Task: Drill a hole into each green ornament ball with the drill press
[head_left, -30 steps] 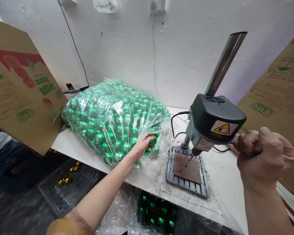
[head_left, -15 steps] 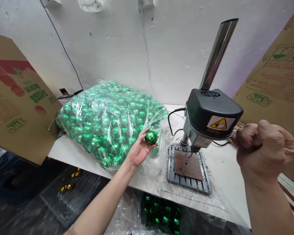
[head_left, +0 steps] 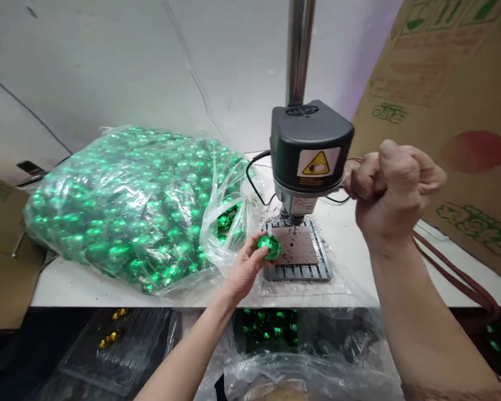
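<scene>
Between the thumb and fingers of my left hand (head_left: 245, 270) is a shiny green faceted bauble (head_left: 270, 247). It is at the left edge of the brown board (head_left: 303, 250) that lies on the slotted metal base (head_left: 303, 273) of a small drill press (head_left: 311, 128). The board has a dark hole in it, under the chuck (head_left: 296, 219). My right hand (head_left: 394, 186) is closed in a fist at the right side of the drill head, around the press's handle, most of which the fingers hide.
A big clear bag (head_left: 121, 211) of green baubles fills the left of the white table (head_left: 350, 239), its mouth open towards the press. Dark shavings are scattered around the base. Cardboard boxes (head_left: 455, 111) stand on both sides. More green baubles (head_left: 271, 328) are below the table edge.
My left hand has carried the green bauble from beside the bag over to the board. The view has swung right. My right hand stays closed beside the drill head.
</scene>
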Demonstrator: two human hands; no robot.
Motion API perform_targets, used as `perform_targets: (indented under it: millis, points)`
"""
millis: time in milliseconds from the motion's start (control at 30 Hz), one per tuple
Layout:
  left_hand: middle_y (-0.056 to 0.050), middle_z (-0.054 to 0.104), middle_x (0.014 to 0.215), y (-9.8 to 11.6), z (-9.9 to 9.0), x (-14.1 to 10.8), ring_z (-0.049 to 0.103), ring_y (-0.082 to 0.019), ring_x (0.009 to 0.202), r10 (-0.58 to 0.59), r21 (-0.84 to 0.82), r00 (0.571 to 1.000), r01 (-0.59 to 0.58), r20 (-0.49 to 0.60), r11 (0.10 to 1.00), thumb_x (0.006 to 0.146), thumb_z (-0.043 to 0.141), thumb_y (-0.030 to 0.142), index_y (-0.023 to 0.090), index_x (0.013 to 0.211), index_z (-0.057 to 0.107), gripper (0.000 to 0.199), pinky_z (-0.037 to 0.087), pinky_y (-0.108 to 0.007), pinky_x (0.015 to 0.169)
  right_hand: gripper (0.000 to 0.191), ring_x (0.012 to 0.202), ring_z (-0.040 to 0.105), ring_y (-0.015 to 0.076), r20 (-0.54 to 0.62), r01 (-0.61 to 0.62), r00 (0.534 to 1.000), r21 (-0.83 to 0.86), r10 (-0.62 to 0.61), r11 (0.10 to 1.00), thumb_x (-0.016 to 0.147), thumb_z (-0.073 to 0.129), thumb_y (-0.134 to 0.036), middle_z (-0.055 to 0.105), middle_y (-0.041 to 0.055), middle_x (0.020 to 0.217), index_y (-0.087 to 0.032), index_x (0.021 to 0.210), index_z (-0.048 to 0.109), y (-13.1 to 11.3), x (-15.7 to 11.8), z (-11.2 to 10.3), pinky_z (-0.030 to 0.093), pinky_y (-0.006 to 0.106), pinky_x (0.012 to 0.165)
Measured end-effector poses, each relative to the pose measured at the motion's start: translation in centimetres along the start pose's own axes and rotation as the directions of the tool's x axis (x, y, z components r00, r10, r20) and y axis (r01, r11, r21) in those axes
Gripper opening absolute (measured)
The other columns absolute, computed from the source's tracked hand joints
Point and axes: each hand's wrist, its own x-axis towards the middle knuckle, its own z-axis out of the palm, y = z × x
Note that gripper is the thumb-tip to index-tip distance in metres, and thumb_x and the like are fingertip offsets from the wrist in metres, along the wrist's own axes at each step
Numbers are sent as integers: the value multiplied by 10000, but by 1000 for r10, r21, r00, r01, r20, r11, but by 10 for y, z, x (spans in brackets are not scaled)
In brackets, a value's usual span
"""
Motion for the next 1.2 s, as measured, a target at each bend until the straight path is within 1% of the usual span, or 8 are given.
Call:
perform_targets:
  millis: [133,300,500,600,767,1000,1067,1200]
  points:
    - [-51,729,1127,-15,-2,17,705,-179,942,75,148,997,-76,12,986,800,901,502,223,1282,644,614,582,-267,746,561,381,349,43,28,21,999,8,-21,1000,917,706,-331,299,-84,430,-210,529,319,3,0,-1,253,271,426]
    - [-54,715,1099,-23,-7,43,668,-190,957,115,363,989,-141,92,921,839,846,598,228,1366,619,683,568,-280,756,557,379,346,66,46,29,998,35,-30,999,893,760,-405,362,-73,432,-220,530,381,4,0,0,238,313,413]
    - [-69,725,1239,-28,-9,58,674,-216,1090,147,503,974,-217,175,837,894,804,560,244,1416,597,644,549,-342,953,572,422,312,56,63,52,997,-4,-52,999,925,718,-476,361,-69,461,-223,560,358,5,0,2,294,297,446]
    - [-86,719,1305,-29,-8,61,678,-242,1164,154,531,966,-243,207,812,910,796,513,246,1425,588,616,541,-370,1013,552,439,312,51,93,79,992,30,-82,996,941,703,-426,360,-66,474,-215,565,359,5,1,2,299,285,469]
    - [-82,729,1248,-32,-5,66,697,-241,1100,153,538,962,-253,225,804,878,825,451,243,1390,588,601,564,-363,933,528,434,297,41,81,85,993,72,-90,994,956,684,-324,365,-70,478,-205,560,356,4,1,4,256,280,473]
    - [-67,733,1093,-34,2,69,667,-197,906,209,609,963,-269,169,746,774,888,457,211,1249,652,585,533,-315,764,498,429,318,36,66,54,996,27,-56,998,981,611,-197,374,-69,494,-203,572,328,-3,-2,5,239,286,489]
    - [-54,726,1053,-34,4,68,655,-187,865,209,616,963,-268,168,741,750,900,456,216,1236,659,593,525,-312,748,518,437,314,37,67,63,996,7,-63,998,985,632,-266,370,-66,498,-208,577,318,-2,-1,5,249,288,489]
    - [-48,719,1021,-36,8,66,650,-205,884,212,649,964,-266,162,713,728,927,430,223,1221,682,588,532,-349,813,614,472,298,57,80,71,995,-145,-60,987,941,622,-606,321,-57,495,-230,594,282,3,0,4,325,290,489]
